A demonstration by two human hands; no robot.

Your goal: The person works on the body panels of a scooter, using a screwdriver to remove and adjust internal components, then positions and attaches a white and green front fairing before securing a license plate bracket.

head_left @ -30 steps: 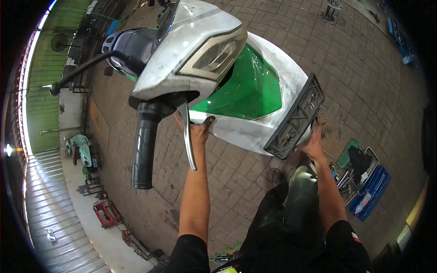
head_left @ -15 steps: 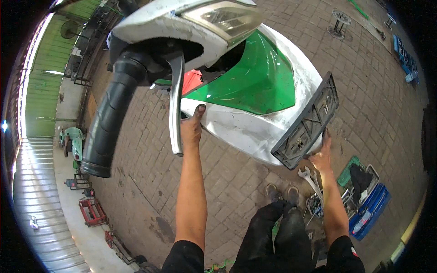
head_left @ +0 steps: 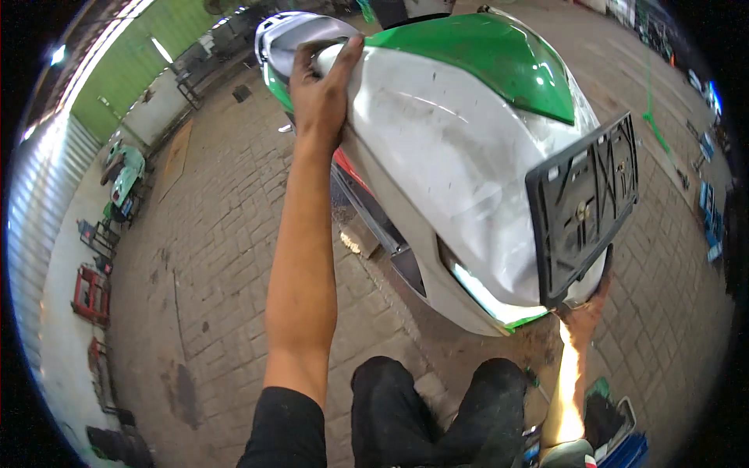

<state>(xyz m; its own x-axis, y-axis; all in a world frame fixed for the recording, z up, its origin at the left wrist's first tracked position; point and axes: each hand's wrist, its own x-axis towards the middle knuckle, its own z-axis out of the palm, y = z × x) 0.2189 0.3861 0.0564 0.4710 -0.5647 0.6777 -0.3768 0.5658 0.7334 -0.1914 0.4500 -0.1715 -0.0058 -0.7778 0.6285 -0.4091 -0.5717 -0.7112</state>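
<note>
A scooter's front panel [head_left: 445, 148], white and scuffed with a green upper part [head_left: 484, 58], fills the upper middle of the view. My left hand [head_left: 321, 97] grips its upper left edge, thumb on the white face and fingers curled over the rim. At the panel's lower right end, my right hand [head_left: 589, 308] clasps it from below, partly hidden behind the black plate bracket [head_left: 585, 210]. Below the panel's lower edge a lamp [head_left: 480, 292] is lit, and bright light falls on my right forearm. Behind my left hand shows a silvery scooter part [head_left: 300, 47].
My bent knees [head_left: 437, 405] are just below the panel on the brick-paved floor [head_left: 226, 257]. Near my right forearm lies a blue toolbox [head_left: 628, 452] beside a dark cloth [head_left: 602, 420]. Along the left wall stand a red metal frame [head_left: 92, 295] and a pale green scooter body [head_left: 125, 175].
My view has dropped lower and closer to the panel, and my knees have bent. The handlebar grip and lever have left the view. My left hand now holds the panel's upper left edge.
</note>
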